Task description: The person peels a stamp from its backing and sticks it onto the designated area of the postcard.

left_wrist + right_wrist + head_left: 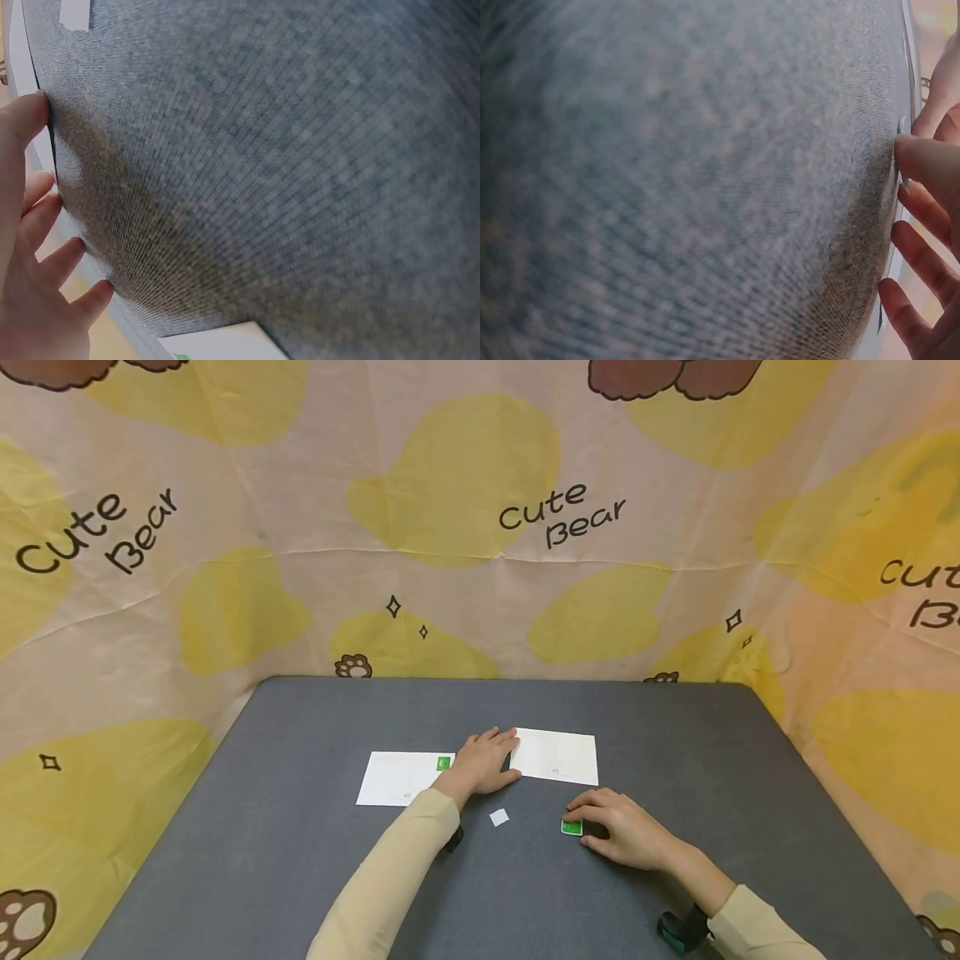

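My left hand [483, 765] lies with spread, fairly straight fingers at the left edge of a white envelope-like card [558, 757]. In the left wrist view, its thumb [30, 112] touches the card's edge. Just behind that hand is a second white card [393, 777], bearing a green stamp [443, 763] in its upper right corner. My right hand [626, 831] pinches another small green stamp [572, 827] between thumb and index finger, in front of the right card. From the right wrist the stamp shows only as a thin edge by the thumb [922, 161].
A small white paper square [498, 817] lies on the dark grey tabletop [322, 860] between the hands. Beyond the table's back edge hangs a patterned cloth [450, 485], which also runs along both sides.
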A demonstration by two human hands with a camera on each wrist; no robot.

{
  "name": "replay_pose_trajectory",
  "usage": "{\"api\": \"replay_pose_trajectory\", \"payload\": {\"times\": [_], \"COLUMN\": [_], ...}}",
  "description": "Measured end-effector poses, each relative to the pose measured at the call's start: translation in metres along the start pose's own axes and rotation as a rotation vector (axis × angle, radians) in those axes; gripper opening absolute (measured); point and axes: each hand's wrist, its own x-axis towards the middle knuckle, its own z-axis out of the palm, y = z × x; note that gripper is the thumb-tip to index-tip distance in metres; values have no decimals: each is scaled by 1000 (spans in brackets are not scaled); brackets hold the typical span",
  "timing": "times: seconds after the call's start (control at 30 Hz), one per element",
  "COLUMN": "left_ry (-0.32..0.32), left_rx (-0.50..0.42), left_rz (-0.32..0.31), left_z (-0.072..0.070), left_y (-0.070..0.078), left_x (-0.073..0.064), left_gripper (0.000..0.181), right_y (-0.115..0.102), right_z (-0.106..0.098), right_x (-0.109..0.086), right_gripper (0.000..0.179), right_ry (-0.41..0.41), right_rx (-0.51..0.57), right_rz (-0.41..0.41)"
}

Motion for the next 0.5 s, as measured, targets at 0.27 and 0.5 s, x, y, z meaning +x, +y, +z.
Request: {"api": "replay_pose_trajectory", "payload": {"times": [0.27,0.5], "left_ry": [-4,-8], "left_rx": [-1,-2], "left_rz": [-8,-16], "left_z": [1,1], "left_y": [0,0], "left_x": [1,1], "left_gripper": [62,62], "right_y": [0,1], "right_z": [-2,-2], "right_x": [3,5], "right_gripper": [30,26], "right_ry": [-13,-3], "right_rx": [-11,6], "right_rz": [-14,-22]}}
